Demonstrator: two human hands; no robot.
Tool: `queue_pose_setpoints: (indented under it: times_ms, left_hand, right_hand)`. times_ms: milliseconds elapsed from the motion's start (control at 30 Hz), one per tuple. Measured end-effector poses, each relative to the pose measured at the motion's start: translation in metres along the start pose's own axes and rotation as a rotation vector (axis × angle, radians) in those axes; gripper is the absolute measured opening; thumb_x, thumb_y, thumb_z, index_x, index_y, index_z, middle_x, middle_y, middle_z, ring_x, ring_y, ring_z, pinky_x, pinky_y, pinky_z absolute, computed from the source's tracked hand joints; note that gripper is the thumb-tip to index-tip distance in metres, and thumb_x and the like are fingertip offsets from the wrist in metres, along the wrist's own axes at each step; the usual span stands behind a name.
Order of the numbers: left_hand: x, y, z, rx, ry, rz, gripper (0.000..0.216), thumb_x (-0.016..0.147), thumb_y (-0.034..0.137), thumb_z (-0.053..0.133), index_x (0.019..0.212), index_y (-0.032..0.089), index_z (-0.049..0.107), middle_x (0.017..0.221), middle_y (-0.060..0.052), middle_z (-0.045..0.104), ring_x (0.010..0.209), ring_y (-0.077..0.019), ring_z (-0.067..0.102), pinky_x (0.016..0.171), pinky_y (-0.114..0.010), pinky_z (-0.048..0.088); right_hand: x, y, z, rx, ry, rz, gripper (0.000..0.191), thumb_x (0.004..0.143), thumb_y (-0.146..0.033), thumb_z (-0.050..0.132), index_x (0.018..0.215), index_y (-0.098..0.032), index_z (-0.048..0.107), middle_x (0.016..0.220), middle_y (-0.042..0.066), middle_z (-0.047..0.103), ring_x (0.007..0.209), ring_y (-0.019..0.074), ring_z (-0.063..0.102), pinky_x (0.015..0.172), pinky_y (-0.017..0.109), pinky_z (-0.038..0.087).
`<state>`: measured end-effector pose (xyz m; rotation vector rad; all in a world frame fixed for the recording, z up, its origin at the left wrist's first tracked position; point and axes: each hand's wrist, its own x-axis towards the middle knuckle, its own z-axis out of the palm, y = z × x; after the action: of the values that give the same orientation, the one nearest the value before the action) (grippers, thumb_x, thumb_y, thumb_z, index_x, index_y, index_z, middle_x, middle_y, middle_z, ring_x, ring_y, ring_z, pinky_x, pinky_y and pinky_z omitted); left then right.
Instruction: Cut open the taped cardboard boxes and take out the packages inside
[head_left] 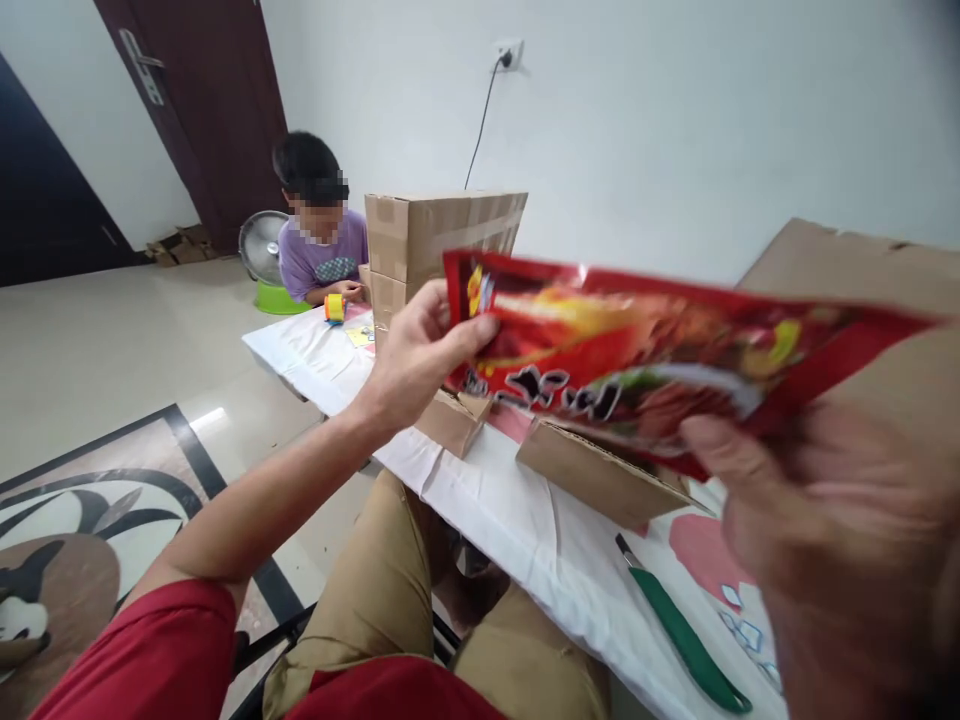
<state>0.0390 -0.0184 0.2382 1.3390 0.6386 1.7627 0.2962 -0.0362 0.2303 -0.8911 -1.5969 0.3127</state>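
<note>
A long, shiny red food packet [652, 335] with a picture of a dish and dark printed characters is held up level above the table. My left hand [420, 350] pinches its left end, thumb on the front face. Toward the other end, my right hand [817, 500] grips the packet's lower right part with the thumb in front; its fingers are partly hidden and blurred. Behind and below the packet, an open cardboard box [600, 475] shows its raised flaps. A green-handled knife-like tool [686, 635] lies on the white-covered table [517, 510], below my right hand.
Taped cardboard boxes [427, 235] are stacked on the table against the wall. A large carton [847, 265] stands at right. Across the table's far end sits another person [322, 245], near a yellow roll [334, 308]. A fan [262, 245] is behind. A cable runs from a wall socket [510, 55].
</note>
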Motion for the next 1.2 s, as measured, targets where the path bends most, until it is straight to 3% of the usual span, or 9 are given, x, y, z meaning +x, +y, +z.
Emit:
queue_pose_setpoints:
  times_ms: [167,333,433,533,667,800,900,1067,1200]
  left_hand:
    - [-0.079,-0.034,-0.075,0.07,-0.06,-0.418,0.037,0.073,0.035,0.092,0.097,0.017,0.07,0.092,-0.006,0.079,0.084,-0.0211,0.077,0.078,-0.031,0.064]
    - [-0.126,-0.077,-0.144,0.141,0.107,-0.647,0.041,0.061,0.035,0.097,0.086,0.016,0.07,0.083,-0.005,0.078,0.073,-0.0189,0.073,0.073,-0.031,0.061]
    - [-0.117,-0.094,-0.168,0.166,0.142,-0.609,0.046,0.059,0.037,0.097,0.089,0.015,0.07,0.087,-0.008,0.079,0.079,-0.0211,0.074,0.079,-0.035,0.061]
    - [-0.09,-0.111,-0.184,0.204,0.132,-0.551,0.047,0.062,0.04,0.093,0.093,0.015,0.069,0.094,-0.01,0.079,0.084,-0.0237,0.074,0.082,-0.038,0.061]
    - [-0.058,-0.15,-0.196,0.459,0.24,-0.483,0.046,0.061,0.041,0.089,0.094,0.017,0.066,0.095,-0.008,0.076,0.088,-0.0235,0.071,0.086,-0.04,0.059]
    - [-0.058,-0.195,-0.203,0.597,0.391,-0.479,0.055,0.065,0.04,0.085,0.11,0.017,0.062,0.098,-0.008,0.072,0.092,-0.0227,0.067,0.087,-0.041,0.057]
    - [-0.074,-0.212,-0.206,0.636,0.457,-0.488,0.067,0.069,0.04,0.082,0.127,0.017,0.057,0.112,-0.012,0.068,0.097,-0.0243,0.067,0.087,-0.041,0.056]
    - [-0.1,-0.2,-0.204,0.789,0.455,-0.339,0.063,0.078,0.035,0.075,0.135,0.019,0.054,0.129,-0.016,0.062,0.12,-0.0301,0.061,0.107,-0.049,0.048]
    - [-0.11,-0.194,-0.198,0.964,0.362,-0.17,0.053,0.085,0.027,0.065,0.136,0.02,0.054,0.129,-0.014,0.062,0.122,-0.0294,0.06,0.108,-0.051,0.048]
  right_hand:
    - [-0.091,0.063,0.044,0.047,-0.272,0.209,0.027,0.084,-0.042,0.077,0.107,-0.027,0.079,0.096,0.003,0.081,0.081,0.0248,0.075,0.075,0.038,0.064]
    - [-0.153,0.109,0.114,0.099,-0.444,0.397,0.029,0.085,-0.042,0.07,0.1,-0.02,0.08,0.085,0.005,0.08,0.071,0.0217,0.07,0.069,0.033,0.059]
    - [-0.153,0.118,0.15,0.142,-0.431,0.436,0.032,0.084,-0.045,0.068,0.099,-0.019,0.08,0.09,0.006,0.081,0.077,0.0224,0.072,0.075,0.033,0.059]
    - [-0.142,0.129,0.176,0.1,-0.367,0.443,0.036,0.085,-0.048,0.065,0.1,-0.018,0.078,0.088,0.007,0.08,0.073,0.0208,0.07,0.074,0.031,0.057]
    - [-0.135,0.155,0.201,-0.005,-0.316,0.47,0.035,0.083,-0.052,0.063,0.087,-0.019,0.074,0.079,0.007,0.078,0.069,0.0201,0.065,0.071,0.031,0.054]
    - [-0.139,0.176,0.211,-0.05,-0.352,0.493,0.038,0.082,-0.056,0.063,0.082,-0.02,0.073,0.081,0.01,0.079,0.072,0.0233,0.068,0.073,0.034,0.053]
    - [-0.142,0.182,0.208,-0.042,-0.401,0.502,0.039,0.084,-0.056,0.062,0.086,-0.02,0.076,0.086,0.011,0.08,0.077,0.0249,0.071,0.076,0.035,0.055]
    - [-0.147,0.181,0.185,-0.015,-0.432,0.519,0.042,0.084,-0.056,0.065,0.096,-0.018,0.078,0.089,0.011,0.08,0.077,0.0244,0.072,0.072,0.033,0.057]
    - [-0.156,0.179,0.164,-0.03,-0.397,0.532,0.043,0.084,-0.056,0.063,0.094,-0.017,0.078,0.084,0.011,0.079,0.072,0.0237,0.07,0.067,0.033,0.057]
